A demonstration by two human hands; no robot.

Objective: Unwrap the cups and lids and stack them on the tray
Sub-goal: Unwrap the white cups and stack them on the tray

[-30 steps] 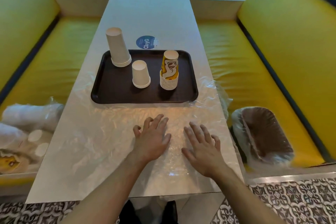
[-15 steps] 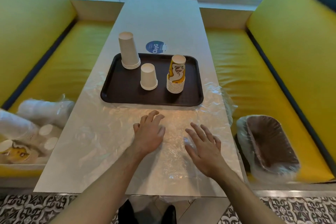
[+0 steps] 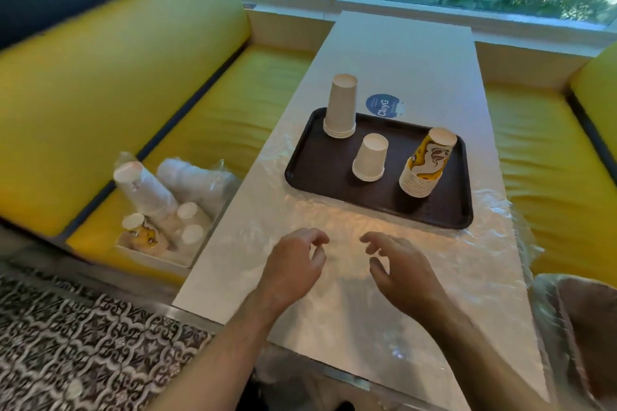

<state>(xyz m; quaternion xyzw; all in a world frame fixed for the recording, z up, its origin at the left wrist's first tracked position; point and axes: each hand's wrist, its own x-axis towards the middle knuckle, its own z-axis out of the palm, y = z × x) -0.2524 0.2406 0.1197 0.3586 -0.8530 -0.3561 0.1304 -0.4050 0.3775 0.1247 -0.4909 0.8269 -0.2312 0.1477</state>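
Clear film (image 3: 384,277) beneath left hand (image 3: 293,269) and right hand (image 3: 399,272), previously flat, now lifted, grips loosely curled, empty.

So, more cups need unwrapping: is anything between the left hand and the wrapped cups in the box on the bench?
Nothing visible: the left hand hovers over the table edge, with open space across to the wrapped cups.

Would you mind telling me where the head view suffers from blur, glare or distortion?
Head view: motion blur softens the frame edges, worst at the patterned floor; window light glares off the plastic film on the table; wide-angle distortion bends the table edges and bench; the tray stays fairly sharp.
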